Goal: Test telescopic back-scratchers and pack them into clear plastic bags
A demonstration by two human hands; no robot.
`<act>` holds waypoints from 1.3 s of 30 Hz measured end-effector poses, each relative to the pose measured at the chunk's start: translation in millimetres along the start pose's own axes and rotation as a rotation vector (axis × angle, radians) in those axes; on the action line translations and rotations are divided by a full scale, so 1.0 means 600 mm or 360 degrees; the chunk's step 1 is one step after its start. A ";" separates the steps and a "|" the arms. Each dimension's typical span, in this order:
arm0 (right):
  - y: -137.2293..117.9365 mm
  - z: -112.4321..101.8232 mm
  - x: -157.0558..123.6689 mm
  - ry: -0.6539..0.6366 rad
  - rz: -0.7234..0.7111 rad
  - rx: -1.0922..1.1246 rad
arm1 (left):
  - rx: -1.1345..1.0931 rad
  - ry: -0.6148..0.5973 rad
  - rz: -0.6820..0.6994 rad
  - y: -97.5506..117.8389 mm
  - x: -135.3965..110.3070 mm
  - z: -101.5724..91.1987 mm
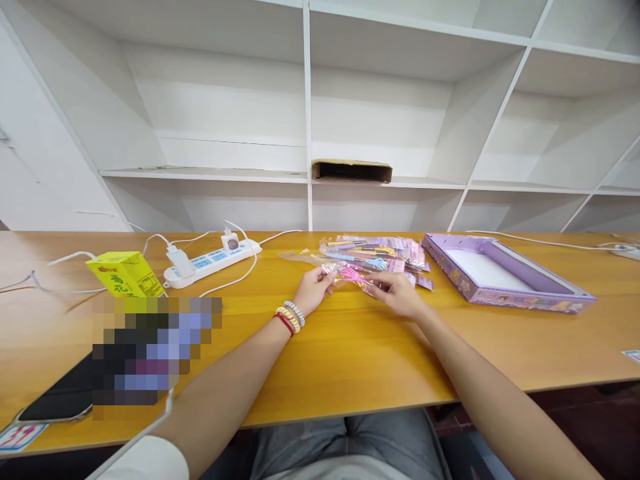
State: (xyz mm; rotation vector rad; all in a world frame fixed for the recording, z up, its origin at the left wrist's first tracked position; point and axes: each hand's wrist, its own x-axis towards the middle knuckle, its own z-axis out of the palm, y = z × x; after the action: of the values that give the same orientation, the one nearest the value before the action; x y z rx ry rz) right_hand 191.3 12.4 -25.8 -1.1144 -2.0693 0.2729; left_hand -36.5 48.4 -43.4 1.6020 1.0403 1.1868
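Observation:
Between my two hands is a clear plastic packet (351,274) with something bright pink inside, possibly a bundle of cord; its exact kind is hard to make out. My left hand (313,288) pinches the packet's left end with closed fingers. On the other side, my right hand (397,292) closes its thumb and fingers on the right end. Just behind them lies a pile of similar clear packets (373,248), holding thin stick-like items in purple, blue and yellow with printed pink and purple cards.
Right of the pile sits a shallow purple box (525,297), open at the top. A white power strip (213,263) with plugs and cables, a yellow-green carton (127,275) and a dark phone (60,393) occupy the left. White shelves (230,175) stand behind, bearing a cardboard box (353,171).

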 end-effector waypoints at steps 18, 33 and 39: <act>-0.008 0.004 -0.002 -0.0029 0.0093 0.0196 | -0.0386 -0.0221 -0.0137 0.018 -0.016 0.013; -0.025 0.009 -0.006 -0.0148 0.0086 0.0467 | -0.0413 -0.0209 -0.0202 0.025 -0.022 0.020; -0.022 0.008 -0.006 -0.0133 0.0083 0.0293 | -0.0501 -0.0258 -0.0219 0.027 -0.022 0.020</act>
State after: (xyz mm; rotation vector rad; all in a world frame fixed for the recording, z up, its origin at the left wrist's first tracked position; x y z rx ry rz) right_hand 180.7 2.6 -24.1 -1.0617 -2.0431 0.5328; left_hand -25.4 29.6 -33.4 1.3343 0.8015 1.0508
